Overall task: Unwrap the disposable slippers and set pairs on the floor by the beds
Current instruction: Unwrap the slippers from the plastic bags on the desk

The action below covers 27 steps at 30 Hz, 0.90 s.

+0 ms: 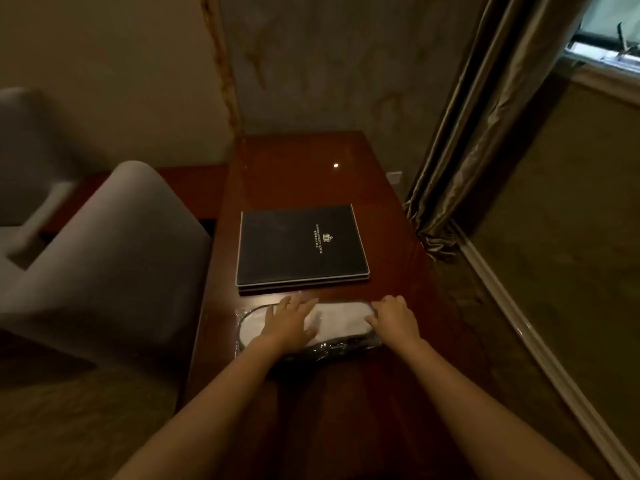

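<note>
White disposable slippers in clear plastic wrap (341,319) lie on the dark polished wooden surface (311,174), near the black folder (301,247); left hand (289,323) flat on them, right hand (394,318) gripping their right end

Both bare forearms reach straight forward, side by side and well apart. The left hand (289,323) lies palm down, fingers (304,304) spread and pointing ahead, flat and loose. The right hand (394,318) sits palm down too, its fingers curled inward toward the left hand, knuckles raised, wrist level.
</note>
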### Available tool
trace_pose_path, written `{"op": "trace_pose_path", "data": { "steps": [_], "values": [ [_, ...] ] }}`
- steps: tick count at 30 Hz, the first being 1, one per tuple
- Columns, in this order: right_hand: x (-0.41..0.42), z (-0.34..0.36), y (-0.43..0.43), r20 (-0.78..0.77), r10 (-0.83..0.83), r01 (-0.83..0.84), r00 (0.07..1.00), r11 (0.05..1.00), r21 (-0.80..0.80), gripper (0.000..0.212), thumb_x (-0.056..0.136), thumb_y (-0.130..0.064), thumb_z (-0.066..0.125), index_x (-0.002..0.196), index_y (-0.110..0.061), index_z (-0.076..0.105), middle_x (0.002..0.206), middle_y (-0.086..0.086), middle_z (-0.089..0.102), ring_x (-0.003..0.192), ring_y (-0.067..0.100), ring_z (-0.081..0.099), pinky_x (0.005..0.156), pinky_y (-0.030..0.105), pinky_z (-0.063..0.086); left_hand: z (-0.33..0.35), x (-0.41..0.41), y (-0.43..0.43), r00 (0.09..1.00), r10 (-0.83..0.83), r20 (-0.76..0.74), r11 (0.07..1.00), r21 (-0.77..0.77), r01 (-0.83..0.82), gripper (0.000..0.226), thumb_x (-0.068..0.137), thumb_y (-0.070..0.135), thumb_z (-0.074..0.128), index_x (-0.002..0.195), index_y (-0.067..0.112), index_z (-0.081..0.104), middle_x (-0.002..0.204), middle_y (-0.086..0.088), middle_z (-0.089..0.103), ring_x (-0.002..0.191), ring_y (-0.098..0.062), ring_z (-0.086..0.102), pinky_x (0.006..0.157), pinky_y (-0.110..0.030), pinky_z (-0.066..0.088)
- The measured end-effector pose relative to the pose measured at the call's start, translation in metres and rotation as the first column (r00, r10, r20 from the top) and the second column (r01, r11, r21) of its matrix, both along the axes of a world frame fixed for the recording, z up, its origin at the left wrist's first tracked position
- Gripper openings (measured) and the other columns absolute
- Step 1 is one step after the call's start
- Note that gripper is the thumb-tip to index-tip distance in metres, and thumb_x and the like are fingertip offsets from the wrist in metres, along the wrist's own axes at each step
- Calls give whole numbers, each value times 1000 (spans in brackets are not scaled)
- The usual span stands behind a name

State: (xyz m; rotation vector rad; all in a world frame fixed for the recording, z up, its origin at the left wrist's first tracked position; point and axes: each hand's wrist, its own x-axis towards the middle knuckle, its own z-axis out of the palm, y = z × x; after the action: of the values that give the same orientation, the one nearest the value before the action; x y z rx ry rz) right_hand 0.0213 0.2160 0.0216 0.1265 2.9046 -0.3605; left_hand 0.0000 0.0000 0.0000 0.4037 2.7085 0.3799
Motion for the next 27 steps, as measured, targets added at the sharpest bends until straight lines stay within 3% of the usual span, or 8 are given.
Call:
{"op": "trace_pose_path", "data": {
  "steps": [5,16,23,25,27],
  "values": [
    [7,-15,-2,-62,-1,4,998,999,33,29,90,-30,52,116,-18,59,117,3,56,108,20,46,89,33,45,-19,0,3,998,-59,16,994,-95,60,77,86,57,43,147,39,0,160,-2,-10,146,-28,-13,114,-57,-5],
    [10,-36,-5,-200,-63,46,978,995,-92,23,93,-19,48,103,-13,67,106,2,59,99,16,50,81,28,45,-2,-3,13,983,-77,165,982,-159,104,85,81,54,57,149,31,11,160,-7,-3,146,-35,-4,113,-64,4],
    [7,-41,-3,-258,-93,60,962,989,-133,20,93,-20,49,106,-14,62,104,1,60,98,15,52,76,24,43,4,-2,22,989,-77,128,974,-204,102,95,71,52,70,146,25,20,157,-10,14,143,-39,10,110,-68,14],
    [7,-40,1,-262,-196,143,945,967,-208,19,93,-19,48,103,-12,63,103,3,61,96,16,54,73,25,42,4,-3,23,991,-77,111,973,-209,99,94,67,52,72,144,24,25,153,-9,23,140,-36,19,109,-68,20],
    [9,-39,10,-249,-413,318,876,883,-345,17,92,-16,49,97,-10,65,101,7,62,93,20,56,70,26,40,2,-3,24,993,-67,93,974,-209,86,93,65,53,74,141,23,29,149,-8,29,137,-35,24,106,-67,24]
  ]
}}
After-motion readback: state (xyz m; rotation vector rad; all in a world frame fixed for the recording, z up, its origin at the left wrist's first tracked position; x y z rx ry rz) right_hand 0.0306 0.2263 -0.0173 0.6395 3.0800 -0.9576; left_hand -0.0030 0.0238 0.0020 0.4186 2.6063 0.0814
